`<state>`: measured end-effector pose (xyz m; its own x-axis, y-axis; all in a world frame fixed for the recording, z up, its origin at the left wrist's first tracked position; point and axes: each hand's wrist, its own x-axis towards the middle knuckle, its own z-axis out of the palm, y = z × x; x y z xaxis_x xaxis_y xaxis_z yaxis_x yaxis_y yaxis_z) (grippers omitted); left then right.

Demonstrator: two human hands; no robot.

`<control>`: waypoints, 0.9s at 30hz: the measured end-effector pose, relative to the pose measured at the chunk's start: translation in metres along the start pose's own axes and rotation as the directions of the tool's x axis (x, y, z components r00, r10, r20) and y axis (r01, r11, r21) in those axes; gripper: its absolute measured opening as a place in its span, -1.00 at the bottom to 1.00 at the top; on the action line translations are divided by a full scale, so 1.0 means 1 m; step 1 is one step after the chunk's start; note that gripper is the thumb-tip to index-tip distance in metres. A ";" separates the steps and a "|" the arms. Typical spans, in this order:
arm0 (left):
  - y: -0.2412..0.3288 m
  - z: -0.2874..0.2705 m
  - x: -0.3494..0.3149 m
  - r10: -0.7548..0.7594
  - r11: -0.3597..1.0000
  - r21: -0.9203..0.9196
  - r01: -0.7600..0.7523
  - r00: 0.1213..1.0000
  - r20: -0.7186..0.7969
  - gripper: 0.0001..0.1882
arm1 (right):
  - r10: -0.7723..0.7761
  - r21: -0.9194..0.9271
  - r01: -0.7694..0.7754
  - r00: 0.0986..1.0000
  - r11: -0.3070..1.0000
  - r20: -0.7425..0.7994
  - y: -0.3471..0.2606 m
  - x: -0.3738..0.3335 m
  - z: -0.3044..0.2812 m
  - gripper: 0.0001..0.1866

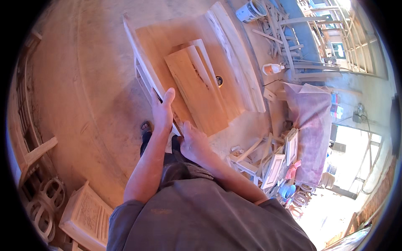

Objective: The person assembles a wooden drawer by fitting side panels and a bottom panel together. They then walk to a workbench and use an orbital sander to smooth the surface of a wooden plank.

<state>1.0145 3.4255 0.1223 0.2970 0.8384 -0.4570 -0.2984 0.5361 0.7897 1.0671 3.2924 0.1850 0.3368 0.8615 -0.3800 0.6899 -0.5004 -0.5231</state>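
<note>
Just ahead of the person's body is a wooden furniture piece (161, 39) with boards (188, 81) lying on it. At its near rail, the left hand (162, 111) parts thumb from forefinger; the right hand's (194, 142) fingers are mostly hidden. I cannot tell either grip. Beyond, a bucket's (250, 11) print is illegible.
</note>
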 end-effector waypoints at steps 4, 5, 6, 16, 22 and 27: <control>-0.007 -0.003 0.004 0.034 0.999 -0.019 -0.034 0.999 0.027 -0.10 | -0.012 0.191 0.059 0.971 0.980 -0.238 0.039 -0.001 -0.006 -0.32; -0.007 -0.005 0.004 0.031 1.000 -0.007 -0.031 0.999 0.026 -0.10 | 0.035 0.102 -0.003 0.950 0.995 -0.310 0.050 0.003 -0.018 -0.26; -0.006 -0.006 0.003 0.028 1.000 0.004 -0.028 0.999 0.025 -0.11 | 0.073 0.018 -0.071 0.921 0.997 -0.384 0.061 0.008 -0.029 -0.20; 0.001 0.004 -0.004 -0.007 0.990 0.138 0.015 0.998 -0.057 -0.08 | 0.376 -0.065 -0.423 0.857 0.904 -0.352 0.106 0.025 -0.044 -0.02; 0.001 0.004 -0.003 0.081 0.989 0.126 -0.081 0.997 0.002 -0.12 | 0.501 -0.080 -0.530 0.832 0.844 -0.238 0.089 0.033 -0.059 0.02; 0.009 0.011 -0.007 0.099 0.983 0.162 -0.092 0.995 -0.033 -0.15 | 0.340 -0.220 -0.419 0.884 0.881 -0.322 0.096 0.034 -0.048 0.06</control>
<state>1.0199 3.4236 0.1373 0.2362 0.8901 -0.3897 -0.1741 0.4333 0.8843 1.1753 3.2780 0.1588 0.7384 0.6189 -0.2679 0.6076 -0.7829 -0.1340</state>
